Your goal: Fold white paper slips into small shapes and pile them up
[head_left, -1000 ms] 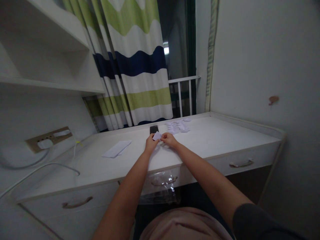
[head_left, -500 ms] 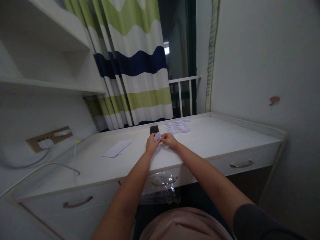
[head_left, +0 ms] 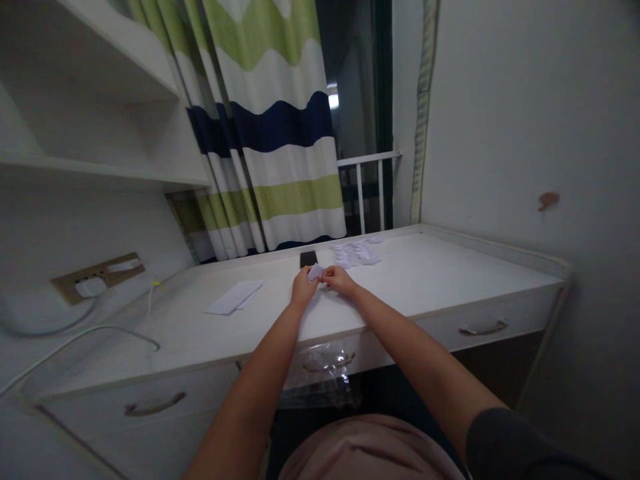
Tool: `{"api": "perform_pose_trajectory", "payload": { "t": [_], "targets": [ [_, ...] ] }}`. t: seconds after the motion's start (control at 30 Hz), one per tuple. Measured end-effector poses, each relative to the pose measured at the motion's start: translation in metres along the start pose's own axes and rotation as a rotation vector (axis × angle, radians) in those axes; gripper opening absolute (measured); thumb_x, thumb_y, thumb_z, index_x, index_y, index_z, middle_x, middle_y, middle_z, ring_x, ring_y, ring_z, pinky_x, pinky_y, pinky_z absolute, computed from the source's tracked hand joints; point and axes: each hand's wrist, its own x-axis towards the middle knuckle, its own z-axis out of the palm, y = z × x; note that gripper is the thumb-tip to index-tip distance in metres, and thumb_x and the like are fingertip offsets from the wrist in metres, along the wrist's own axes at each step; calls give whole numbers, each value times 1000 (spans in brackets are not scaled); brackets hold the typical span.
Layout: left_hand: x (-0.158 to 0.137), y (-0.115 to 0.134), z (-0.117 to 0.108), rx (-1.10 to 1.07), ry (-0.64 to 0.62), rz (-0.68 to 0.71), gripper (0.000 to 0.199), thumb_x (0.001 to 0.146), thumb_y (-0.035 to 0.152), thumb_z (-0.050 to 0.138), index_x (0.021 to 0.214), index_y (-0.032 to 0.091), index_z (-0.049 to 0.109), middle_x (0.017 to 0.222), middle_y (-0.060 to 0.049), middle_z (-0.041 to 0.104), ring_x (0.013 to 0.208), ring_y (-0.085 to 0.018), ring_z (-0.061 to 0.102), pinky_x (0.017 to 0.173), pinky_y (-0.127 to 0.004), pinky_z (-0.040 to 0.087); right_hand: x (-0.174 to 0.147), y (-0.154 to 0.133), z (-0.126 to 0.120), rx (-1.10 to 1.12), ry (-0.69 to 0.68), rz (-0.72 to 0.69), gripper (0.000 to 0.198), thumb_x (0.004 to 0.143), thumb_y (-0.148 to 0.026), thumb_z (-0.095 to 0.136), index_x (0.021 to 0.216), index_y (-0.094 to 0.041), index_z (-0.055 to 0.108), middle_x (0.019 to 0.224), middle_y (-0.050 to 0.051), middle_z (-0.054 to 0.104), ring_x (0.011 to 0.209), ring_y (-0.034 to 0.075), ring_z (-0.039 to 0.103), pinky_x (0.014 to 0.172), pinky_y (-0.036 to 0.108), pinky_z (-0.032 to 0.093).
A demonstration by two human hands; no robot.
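Observation:
Over the middle of the white desk, my left hand (head_left: 303, 287) is closed on a small folded piece of white paper (head_left: 315, 272). My right hand (head_left: 339, 280) pinches the right side of the same paper, its fingertips close to those of my left. Just behind my hands lies a black phone-like object (head_left: 309, 259). Several small folded white papers (head_left: 356, 253) lie grouped at the back, right of it. To the left rest flat white paper sheets (head_left: 235, 297), partly overlapping.
The white desk (head_left: 450, 273) has drawers with metal handles (head_left: 483, 329) along its front. Clear plastic (head_left: 320, 373) hangs by the middle drawer. A pale cable (head_left: 120, 328) runs across the left end, near a wall socket (head_left: 97, 277). A striped curtain (head_left: 285, 167) hangs behind.
Both hands stay almost in place around the folded paper, with only slight finger movement. The plastic by the middle drawer has shifted a little.

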Motion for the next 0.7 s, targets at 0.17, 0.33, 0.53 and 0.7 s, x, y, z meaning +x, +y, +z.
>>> {"api": "perform_pose_trajectory", "payload": {
  "t": [0.17, 0.33, 0.53, 0.7],
  "targets": [
    [2, -3, 2, -220, -52, -66, 13, 70, 19, 53, 83, 16, 55, 76, -1, 59, 66, -12, 54, 60, -23, 47, -1, -4, -1, 49, 7, 36, 19, 71, -30, 61, 62, -13, 60, 58, 2, 60, 48, 8, 51, 45, 19, 41],
    [4, -2, 3, -388, -82, -117, 13, 69, 22, 56, 80, 14, 56, 73, -1, 58, 59, -10, 54, 51, -21, 48, 0, -4, 0, 50, 32, 10, 25, 75, -33, 56, 62, -12, 60, 57, 3, 60, 50, 10, 53, 46, 20, 42],
    [7, -9, 5, -412, -6, -173, 18, 62, 14, 61, 78, 15, 53, 70, 0, 59, 58, -10, 54, 51, -21, 48, 1, -2, -1, 44, 126, -34, 15, 73, -27, 56, 64, -15, 53, 58, -1, 57, 52, 10, 55, 45, 19, 41],
    [8, -14, 7, -432, 9, -183, 17, 61, 14, 61, 76, 15, 53, 69, 0, 58, 60, -10, 55, 50, -20, 48, -2, -7, -4, 75, 264, -21, 7, 71, -22, 55, 75, -19, 49, 48, -8, 49, 40, 7, 49, 41, 17, 37]
  ]
}}
